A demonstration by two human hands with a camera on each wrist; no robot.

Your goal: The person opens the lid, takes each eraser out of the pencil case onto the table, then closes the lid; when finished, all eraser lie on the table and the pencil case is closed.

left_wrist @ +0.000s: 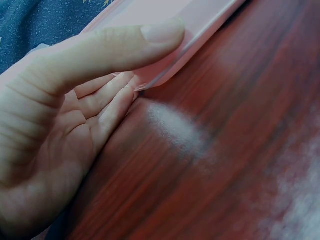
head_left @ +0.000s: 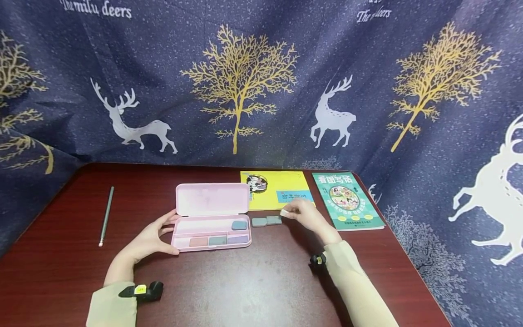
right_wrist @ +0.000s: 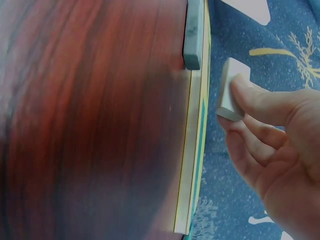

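A pink pencil case [head_left: 212,184] lies with its lid up on the table. My left hand [head_left: 148,240] grips its left end, thumb at the front corner and fingers behind; the left wrist view shows the thumb [left_wrist: 165,35] over the pink edge. Inside are a blue eraser [head_left: 239,225] in the back compartment and pink [head_left: 199,241], green [head_left: 218,240] and purple [head_left: 238,239] blocks in the front ones. My right hand [head_left: 304,214] pinches a white eraser [right_wrist: 233,90] between thumb and fingers. Two grey-green erasers [head_left: 259,222] lie end to end just left of it.
Behind the loose erasers lies a yellow book [head_left: 271,200], with a green book [head_left: 347,202] to its right. A pencil [head_left: 107,215] lies at the left of the dark red table [head_left: 229,290]. A blue cloth with deer and trees [head_left: 269,136] hangs along the back.
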